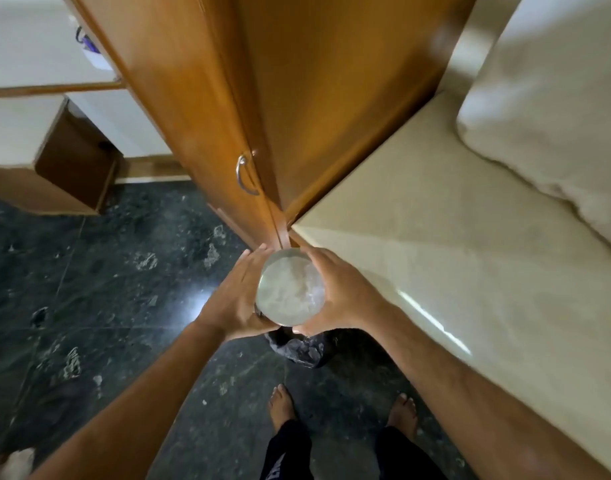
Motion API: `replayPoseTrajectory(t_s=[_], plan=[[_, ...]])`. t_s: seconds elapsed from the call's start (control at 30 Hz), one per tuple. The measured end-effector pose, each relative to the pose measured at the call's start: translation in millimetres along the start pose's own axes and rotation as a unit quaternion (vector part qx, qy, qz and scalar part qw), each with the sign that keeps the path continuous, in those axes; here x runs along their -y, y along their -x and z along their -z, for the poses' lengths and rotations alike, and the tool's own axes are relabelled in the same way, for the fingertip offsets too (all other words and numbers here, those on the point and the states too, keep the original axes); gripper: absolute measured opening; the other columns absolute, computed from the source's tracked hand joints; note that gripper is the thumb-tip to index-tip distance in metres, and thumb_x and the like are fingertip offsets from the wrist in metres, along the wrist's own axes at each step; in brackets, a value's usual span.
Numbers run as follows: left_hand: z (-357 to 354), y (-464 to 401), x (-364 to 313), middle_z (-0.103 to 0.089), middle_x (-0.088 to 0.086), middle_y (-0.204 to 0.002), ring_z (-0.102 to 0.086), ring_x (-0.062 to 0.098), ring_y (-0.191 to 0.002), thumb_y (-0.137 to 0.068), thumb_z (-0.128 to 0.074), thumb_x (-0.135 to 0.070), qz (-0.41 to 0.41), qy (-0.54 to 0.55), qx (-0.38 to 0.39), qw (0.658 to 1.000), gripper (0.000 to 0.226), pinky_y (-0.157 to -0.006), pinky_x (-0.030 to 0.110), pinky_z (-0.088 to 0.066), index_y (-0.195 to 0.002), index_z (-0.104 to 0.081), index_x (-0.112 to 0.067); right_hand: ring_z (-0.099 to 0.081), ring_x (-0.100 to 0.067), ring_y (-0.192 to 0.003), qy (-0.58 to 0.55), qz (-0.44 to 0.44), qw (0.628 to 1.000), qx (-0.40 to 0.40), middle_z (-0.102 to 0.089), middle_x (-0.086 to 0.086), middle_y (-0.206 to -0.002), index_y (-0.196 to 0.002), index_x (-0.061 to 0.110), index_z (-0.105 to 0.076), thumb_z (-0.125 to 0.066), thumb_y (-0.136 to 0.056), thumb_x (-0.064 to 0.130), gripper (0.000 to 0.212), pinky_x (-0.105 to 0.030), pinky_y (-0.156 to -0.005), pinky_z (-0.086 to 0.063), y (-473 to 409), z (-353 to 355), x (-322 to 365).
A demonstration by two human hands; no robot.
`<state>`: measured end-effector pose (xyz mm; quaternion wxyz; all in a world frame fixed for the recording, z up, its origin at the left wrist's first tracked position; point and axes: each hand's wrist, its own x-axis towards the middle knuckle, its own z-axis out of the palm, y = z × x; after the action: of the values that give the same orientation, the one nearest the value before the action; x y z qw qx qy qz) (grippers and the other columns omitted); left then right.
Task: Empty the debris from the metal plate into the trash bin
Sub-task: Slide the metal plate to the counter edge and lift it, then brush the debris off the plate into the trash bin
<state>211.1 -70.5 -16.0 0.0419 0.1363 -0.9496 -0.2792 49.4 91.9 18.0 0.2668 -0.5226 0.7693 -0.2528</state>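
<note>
I hold a round shiny metal plate (289, 287) between both hands, above the floor. My left hand (235, 296) grips its left rim and my right hand (335, 295) grips its right rim. The plate's face looks pale and blurred, so I cannot make out debris on it. Directly below and just nearer to me stands a trash bin (302, 348) lined with a black bag, mostly hidden by my hands and the plate.
A wooden cabinet (248, 98) with a metal handle (243, 174) rises just beyond the plate. A cream wall (453, 254) runs along the right. The dark stone floor (106, 289) spreads to the left. My bare feet (280, 403) stand behind the bin.
</note>
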Motion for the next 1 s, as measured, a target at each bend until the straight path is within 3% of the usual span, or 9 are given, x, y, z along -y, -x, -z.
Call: replayPoseTrajectory(t_s=[0.13,0.23,0.37,0.5,0.63,0.73,0.8,0.87,1.0], plan=[[-58,36,56,-0.028,0.014,-0.158,-0.018,0.024,-0.148,-0.054,-0.080,-0.069,0.018,-0.031,0.035,0.999,0.130,-0.119,0.055,-0.022,-0.151,-0.015,-0.011,-0.030,-0.013,-0.143,-0.039,-0.066,0.995,0.057,-0.022,0.011,-0.160,-0.153,0.039,-0.007,-0.090,-0.046,0.059,0.137,-0.045,-0.112,-0.042,-1,-84,-31],[-142,41,121,-0.024,0.008,-0.161,-0.019,0.024,-0.149,-0.059,-0.075,-0.074,0.025,-0.004,0.063,0.998,0.127,-0.118,0.056,-0.027,-0.154,-0.016,-0.013,-0.016,-0.005,-0.147,-0.082,-0.093,0.989,0.079,-0.006,0.017,-0.164,-0.154,0.043,0.006,-0.088,-0.049,0.061,0.142,-0.042,-0.118,-0.033,-22,-163,-98],[-236,37,170,-0.025,0.002,-0.161,-0.015,0.007,-0.145,-0.063,-0.085,-0.057,0.107,0.078,0.102,0.986,0.120,-0.121,0.037,-0.022,-0.155,-0.018,-0.018,-0.019,-0.006,-0.146,-0.054,-0.100,0.989,0.099,-0.014,0.007,-0.164,-0.156,0.033,0.000,-0.092,-0.047,0.061,0.146,-0.033,-0.117,-0.030,-35,-239,-180],[-310,31,206,-0.026,0.000,-0.161,-0.028,0.011,-0.141,-0.067,-0.087,-0.038,0.179,0.142,0.135,0.964,0.120,-0.111,0.023,-0.023,-0.156,-0.008,-0.021,-0.028,-0.020,-0.144,-0.029,-0.110,0.987,0.112,-0.019,-0.007,-0.164,-0.158,0.017,-0.009,-0.097,-0.048,0.047,0.144,-0.036,-0.115,-0.032,-54,-294,-240],[-345,30,226,-0.037,0.006,-0.156,-0.041,0.025,-0.138,-0.068,-0.079,-0.019,0.226,0.177,0.149,0.946,0.109,-0.105,0.026,-0.037,-0.155,-0.013,-0.025,-0.044,-0.034,-0.137,-0.035,-0.096,0.989,0.104,-0.043,-0.021,-0.148,-0.145,-0.003,-0.039,-0.096,-0.058,0.021,0.107,-0.038,-0.113,-0.037,-61,-333,-275],[-348,22,225,-0.047,0.000,-0.139,-0.050,0.016,-0.122,-0.075,-0.081,-0.031,0.252,0.244,0.138,0.926,0.086,-0.095,0.025,-0.043,-0.145,-0.031,-0.018,-0.065,-0.031,-0.111,-0.084,-0.131,0.987,0.051,-0.065,-0.017,-0.122,-0.127,0.001,-0.054,-0.092,-0.067,0.014,0.072,-0.033,-0.095,-0.051,-63,-344,-288],[-353,15,220,-0.053,0.004,-0.129,-0.057,0.020,-0.110,-0.081,-0.072,-0.047,0.290,0.299,0.101,0.903,0.065,-0.084,0.032,-0.050,-0.129,-0.043,-0.014,-0.070,-0.026,-0.096,-0.127,-0.192,0.972,0.034,-0.069,-0.012,-0.111,-0.124,0.006,-0.053,-0.085,-0.077,0.020,0.058,-0.042,-0.084,-0.059,-67,-349,-288],[-364,2,218,-0.059,0.010,-0.108,-0.059,0.025,-0.093,-0.087,-0.060,-0.054,0.370,0.305,0.035,0.877,0.054,-0.070,0.034,-0.046,-0.116,-0.050,-0.009,-0.070,-0.027,-0.095,-0.152,-0.256,0.954,0.047,-0.068,-0.011,-0.113,-0.127,0.007,-0.051,-0.077,-0.086,0.025,0.052,-0.048,-0.080,-0.061,-81,-357,-288],[-386,-29,230,-0.060,0.022,-0.118,-0.059,0.038,-0.105,-0.095,-0.041,-0.059,0.525,0.302,0.025,0.795,0.066,-0.087,0.043,-0.051,-0.123,-0.050,0.000,-0.071,-0.031,-0.088,-0.255,-0.430,0.859,0.111,-0.061,-0.020,-0.124,-0.130,-0.001,-0.050,-0.067,-0.094,0.031,0.052,-0.038,-0.058,-0.064,-114,-374,-292]])
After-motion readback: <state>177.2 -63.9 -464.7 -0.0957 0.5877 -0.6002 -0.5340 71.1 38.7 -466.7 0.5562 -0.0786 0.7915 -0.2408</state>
